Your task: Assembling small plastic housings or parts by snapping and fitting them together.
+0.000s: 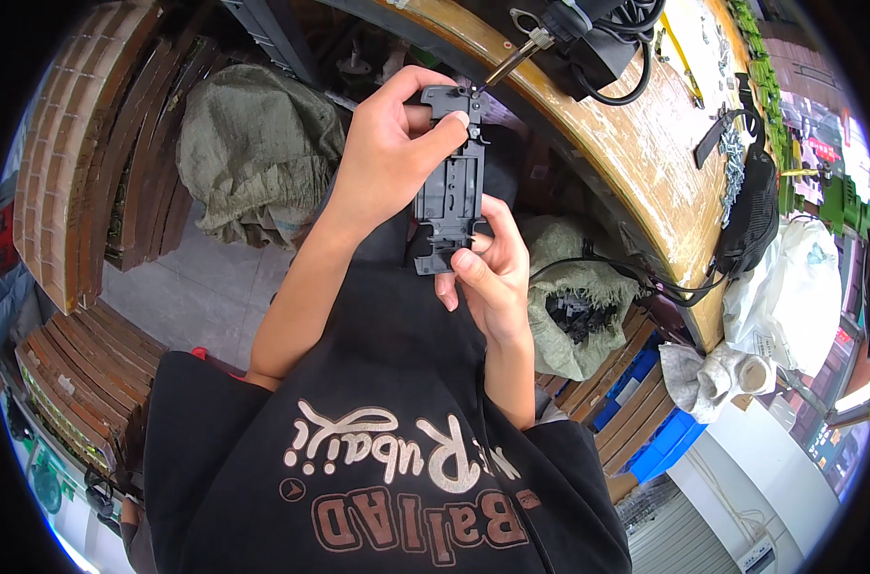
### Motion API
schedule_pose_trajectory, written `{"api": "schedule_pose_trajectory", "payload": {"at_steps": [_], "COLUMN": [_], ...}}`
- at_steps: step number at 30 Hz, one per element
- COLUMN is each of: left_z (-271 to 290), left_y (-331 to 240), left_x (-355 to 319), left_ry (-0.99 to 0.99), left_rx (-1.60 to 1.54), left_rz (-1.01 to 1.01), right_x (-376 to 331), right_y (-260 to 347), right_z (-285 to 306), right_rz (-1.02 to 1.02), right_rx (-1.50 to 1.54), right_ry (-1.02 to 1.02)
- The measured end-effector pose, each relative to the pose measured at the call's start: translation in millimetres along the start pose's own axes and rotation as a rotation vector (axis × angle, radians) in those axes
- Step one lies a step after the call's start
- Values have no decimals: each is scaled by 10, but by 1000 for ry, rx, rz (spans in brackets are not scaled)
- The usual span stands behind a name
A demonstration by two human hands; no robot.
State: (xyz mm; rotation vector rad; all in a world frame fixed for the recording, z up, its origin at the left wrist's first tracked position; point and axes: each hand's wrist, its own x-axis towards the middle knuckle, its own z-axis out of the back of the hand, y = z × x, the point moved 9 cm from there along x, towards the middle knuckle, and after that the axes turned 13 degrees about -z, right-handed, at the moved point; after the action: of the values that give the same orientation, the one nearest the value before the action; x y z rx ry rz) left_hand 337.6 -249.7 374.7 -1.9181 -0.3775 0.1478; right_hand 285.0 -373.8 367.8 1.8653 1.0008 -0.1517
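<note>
Between my hands is a long black plastic housing (451, 182), its ribbed, recessed side facing me. My left hand (397, 148) is closed on its far end, the thumb pressed on top and the fingers wrapped behind. Around the near right edge my right hand (492, 273) is closed, with thumb and fingers holding that end. A soldering iron (521, 57) points down from the bench, its tip right by the far end of the housing. I cannot tell whether the tip touches it.
The curved wooden bench (588, 143) runs along the right, with black cables (636, 67) and scattered screws (732, 158). Left of my arm stands a stuffed grey-green sack (253, 143). An open sack (579, 330) of dark parts is at right. Stacked brown boards (90, 392) line the left.
</note>
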Motion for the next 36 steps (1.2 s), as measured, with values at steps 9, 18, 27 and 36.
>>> {"api": "schedule_pose_trajectory", "payload": {"at_steps": [9, 18, 27, 36], "left_z": [36, 29, 34, 57], "left_y": [-20, -54, -79, 20], "left_x": [-6, 2, 15, 66], "left_ry": [10, 12, 49, 23], "left_rx": [20, 47, 167, 111], "left_rz": [-8, -8, -25, -37], "right_x": [5, 10, 44, 83], "right_y": [-15, -35, -62, -25], "right_z": [-31, -34, -21, -37], "right_rz": [-10, -6, -9, 5], "right_rx": [-24, -15, -1, 3], "right_ry": [8, 25, 18, 38]}}
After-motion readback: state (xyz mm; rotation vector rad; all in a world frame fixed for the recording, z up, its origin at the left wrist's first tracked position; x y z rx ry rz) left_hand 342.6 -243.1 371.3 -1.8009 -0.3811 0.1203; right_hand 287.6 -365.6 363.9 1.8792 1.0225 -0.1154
